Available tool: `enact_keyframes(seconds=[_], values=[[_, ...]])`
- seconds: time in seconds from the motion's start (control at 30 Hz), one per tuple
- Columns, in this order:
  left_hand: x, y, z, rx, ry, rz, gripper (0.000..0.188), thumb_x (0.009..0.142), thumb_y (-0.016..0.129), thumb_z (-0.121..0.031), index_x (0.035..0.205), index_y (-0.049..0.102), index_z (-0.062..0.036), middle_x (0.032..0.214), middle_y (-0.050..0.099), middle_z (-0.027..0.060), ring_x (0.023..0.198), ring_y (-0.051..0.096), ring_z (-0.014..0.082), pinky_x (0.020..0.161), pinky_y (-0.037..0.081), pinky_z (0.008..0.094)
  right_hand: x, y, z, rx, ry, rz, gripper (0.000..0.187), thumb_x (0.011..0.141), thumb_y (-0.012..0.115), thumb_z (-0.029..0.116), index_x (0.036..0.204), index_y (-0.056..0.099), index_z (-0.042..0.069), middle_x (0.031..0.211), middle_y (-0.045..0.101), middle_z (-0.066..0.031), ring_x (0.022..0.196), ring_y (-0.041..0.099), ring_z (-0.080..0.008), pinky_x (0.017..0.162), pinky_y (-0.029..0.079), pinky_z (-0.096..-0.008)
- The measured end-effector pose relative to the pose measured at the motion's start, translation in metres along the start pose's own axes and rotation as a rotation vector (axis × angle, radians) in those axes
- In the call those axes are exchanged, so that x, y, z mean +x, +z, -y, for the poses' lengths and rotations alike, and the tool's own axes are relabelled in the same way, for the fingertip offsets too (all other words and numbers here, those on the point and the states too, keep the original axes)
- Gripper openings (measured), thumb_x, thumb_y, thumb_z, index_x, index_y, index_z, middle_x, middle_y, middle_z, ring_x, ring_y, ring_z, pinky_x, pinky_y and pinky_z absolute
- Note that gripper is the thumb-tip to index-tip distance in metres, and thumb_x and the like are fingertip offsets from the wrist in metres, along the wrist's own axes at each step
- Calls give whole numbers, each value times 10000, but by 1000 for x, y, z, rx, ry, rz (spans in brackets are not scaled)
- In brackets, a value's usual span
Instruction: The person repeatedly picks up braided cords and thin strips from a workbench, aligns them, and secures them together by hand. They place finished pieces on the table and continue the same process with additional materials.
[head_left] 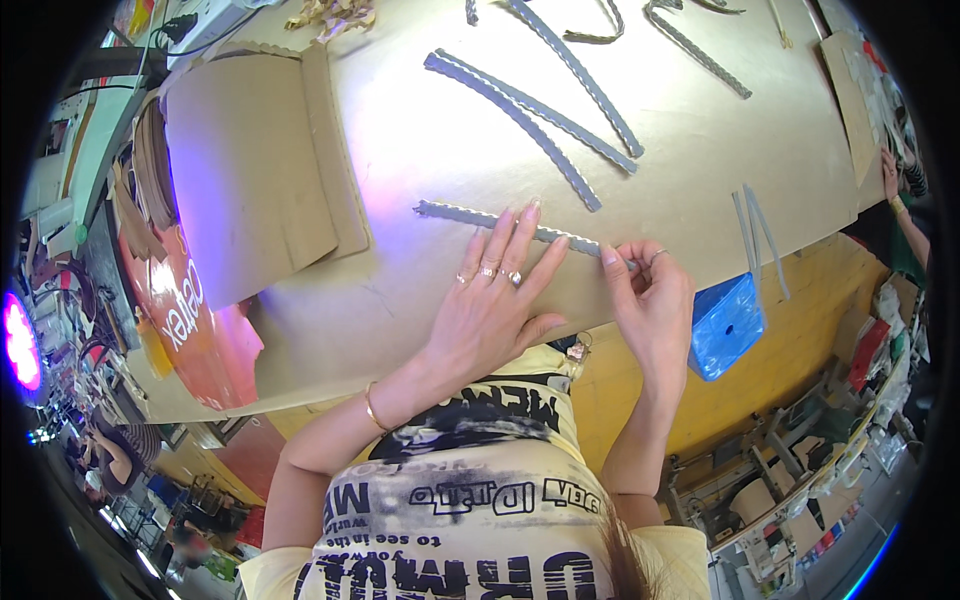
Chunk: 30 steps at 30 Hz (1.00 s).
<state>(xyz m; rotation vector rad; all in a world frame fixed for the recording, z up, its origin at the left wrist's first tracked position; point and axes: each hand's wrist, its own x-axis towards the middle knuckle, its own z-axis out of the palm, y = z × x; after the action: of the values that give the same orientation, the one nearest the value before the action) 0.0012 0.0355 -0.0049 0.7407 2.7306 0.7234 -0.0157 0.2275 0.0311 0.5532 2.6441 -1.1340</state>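
A narrow grey strip point(450, 211) with a pale wavy edge lies slantwise on the brown-covered table, in front of me. Flat across its middle rests my left hand point(485, 300), fingers spread and pressing it down; rings and a bracelet show on it. My right hand point(652, 300) pinches the strip's right end between thumb and fingers, which partly hide that end. Beyond my hands lie more grey strips of the same sort, two meeting in a narrow V point(530, 127) and another long strip point(580, 75) beside them.
Dark braided-looking pieces point(705, 62) lie at the far side. A brown cardboard folder point(245, 170) covers the left of the table point(400, 290). Thin grey strips point(757, 235) overhang the right edge, by a blue box point(728, 325). Another person's arm point(908, 225) shows far right.
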Motion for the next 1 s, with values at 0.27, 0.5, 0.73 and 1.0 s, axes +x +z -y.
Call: enact_keyframes(seconds=[0.27, 0.5, 0.73, 1.0], values=[[-4, 8, -8, 18, -56, -4, 732, 885, 617, -580, 1516, 430, -259, 1607, 187, 283, 1481, 185, 480, 1184, 187, 572, -2, -2, 8, -180, -44, -19, 229, 898, 721, 241, 847, 678, 22, 720, 645, -105, 629, 624, -258, 604, 477, -372], [1, 3, -9, 80, -25, 35, 746, 873, 613, -610, 1519, 419, -291, 1585, 181, 337, 1474, 160, 516, 1190, 167, 567, 3, -3, 15, -235, -94, -10, 270, 897, 734, 277, 829, 676, 23, 622, 572, -52, 535, 504, -151, 518, 391, -318], [4, 4, -14, 81, -49, 14, 766, 857, 607, -622, 1515, 415, -280, 1580, 201, 342, 1478, 185, 498, 1206, 138, 531, 9, 0, 21, -125, -45, 76, 271, 931, 707, 250, 826, 667, 4, 618, 538, -2, 538, 436, -84, 498, 351, -288], [3, 4, -15, 58, -62, 5, 756, 852, 612, -611, 1503, 432, -273, 1590, 205, 323, 1492, 195, 455, 1221, 101, 507, 11, 0, 19, 339, -7, 28, 266, 937, 714, 227, 819, 662, -5, 621, 538, 10, 561, 416, -47, 505, 336, -241]])
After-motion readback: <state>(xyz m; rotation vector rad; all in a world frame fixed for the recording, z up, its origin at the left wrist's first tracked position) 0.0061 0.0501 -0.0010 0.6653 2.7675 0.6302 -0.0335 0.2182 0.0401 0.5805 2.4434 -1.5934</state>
